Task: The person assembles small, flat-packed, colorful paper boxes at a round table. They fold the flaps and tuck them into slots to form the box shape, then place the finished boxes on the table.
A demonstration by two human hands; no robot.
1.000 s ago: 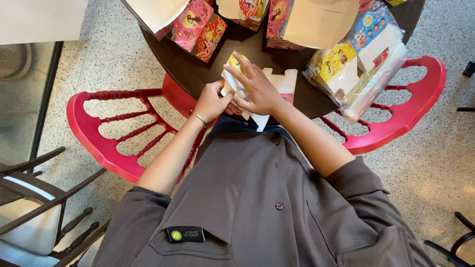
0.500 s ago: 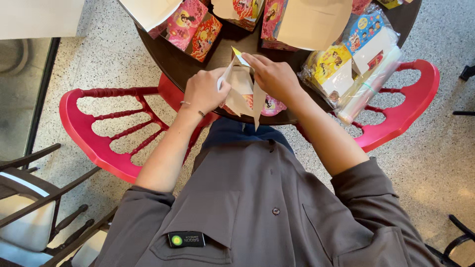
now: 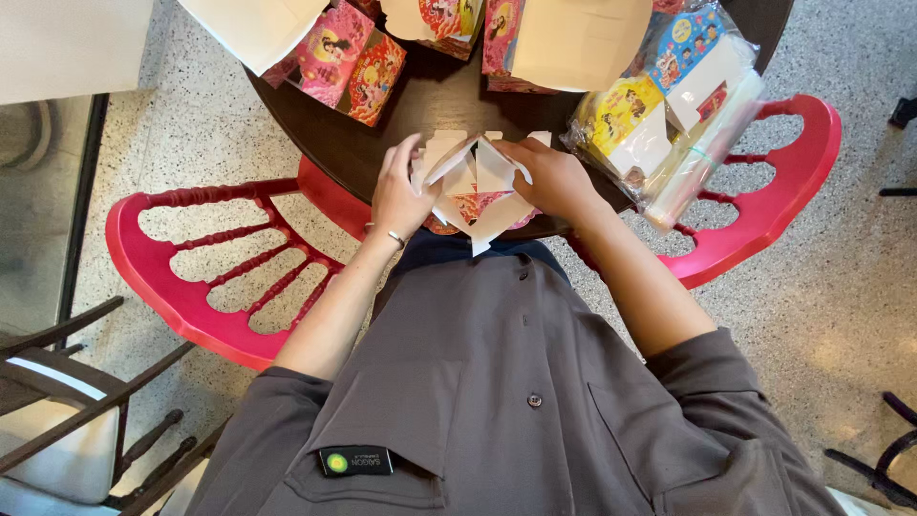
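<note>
- Head view, looking straight down: both hands are on a flat white cardboard box blank with a pink printed side (image 3: 475, 191), at the near edge of the dark round worktop (image 3: 430, 105).
- Half a second ago the blank was lifted and partly bent in the air; now it's pressed lower against the worktop edge with its flaps splayed, so my guess is the folding has moved on to shaping the panels.
- Left hand (image 3: 399, 196) has its fingers curled around the blank's left flaps, pinching them; right hand (image 3: 552, 177) is closed over the right side, fingers pressed down on the card.
- Along the far edge sit pink and red printed boxes (image 3: 349, 62) and a plain beige card sheet (image 3: 573, 38); a clear plastic bag of flat colourful blanks (image 3: 669, 115) hangs over the right edge.
- Red plastic chairs (image 3: 191, 277) flank the person's grey shirt (image 3: 497, 401).
- Hard to tell: the right fingertips are hidden under the card, and the far boxes are cut off by the frame.
</note>
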